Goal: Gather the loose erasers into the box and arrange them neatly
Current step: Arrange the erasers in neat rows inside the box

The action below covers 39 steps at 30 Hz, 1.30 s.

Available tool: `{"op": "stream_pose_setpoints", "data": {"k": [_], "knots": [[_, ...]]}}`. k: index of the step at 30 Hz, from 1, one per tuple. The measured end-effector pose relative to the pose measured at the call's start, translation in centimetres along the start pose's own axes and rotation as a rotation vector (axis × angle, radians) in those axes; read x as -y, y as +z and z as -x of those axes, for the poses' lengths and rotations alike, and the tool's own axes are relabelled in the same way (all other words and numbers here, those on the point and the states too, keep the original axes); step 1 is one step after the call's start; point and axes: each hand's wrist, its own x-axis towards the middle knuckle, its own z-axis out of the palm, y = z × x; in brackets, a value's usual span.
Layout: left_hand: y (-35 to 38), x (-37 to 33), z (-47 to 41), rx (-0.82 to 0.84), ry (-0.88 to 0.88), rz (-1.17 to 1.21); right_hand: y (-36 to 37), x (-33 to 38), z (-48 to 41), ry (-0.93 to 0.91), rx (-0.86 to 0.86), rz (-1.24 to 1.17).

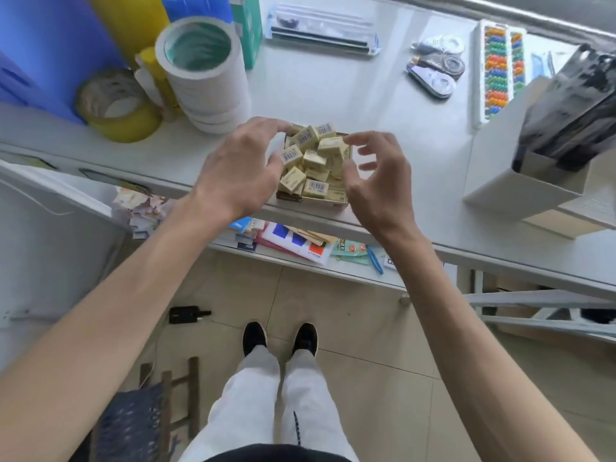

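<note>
A small cardboard box (336, 203) sits at the near edge of the white table. It is heaped with several pale yellow wrapped erasers (315, 159), lying at all angles, some with barcodes up. My left hand (240, 164) is against the box's left side, its fingers curled over the far left corner and its thumb touching an eraser at the left edge of the pile. My right hand (378, 176) hovers at the box's right side with curved, spread fingers, an index fingertip just reaching the erasers at the right rim.
Stacked white tape rolls (203, 75) and a yellow tape roll (118, 106) stand to the left behind the box. A white box with black items (546, 161) is at right. Correction tapes (433, 73) and a colourful tray (498, 66) lie at the back right. A shelf of papers (293, 240) is under the table.
</note>
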Motion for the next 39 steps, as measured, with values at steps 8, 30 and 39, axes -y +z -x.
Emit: {"op": "stream_pose_setpoints", "data": {"k": [8, 30, 39], "knots": [[-1.5, 0.1, -0.3, -0.019, 0.008, 0.021, -1.1, 1.1, -0.3, -0.035, 0.213, 0.068], [0.3, -0.3, 0.6, -0.019, 0.089, 0.107, -1.5, 1.3, -0.2, 0.056, 0.407, 0.167], [0.5, -0.7, 0.0, 0.001, 0.119, 0.098, -2.5, 0.5, 0.4, 0.033, 0.353, 0.097]]}}
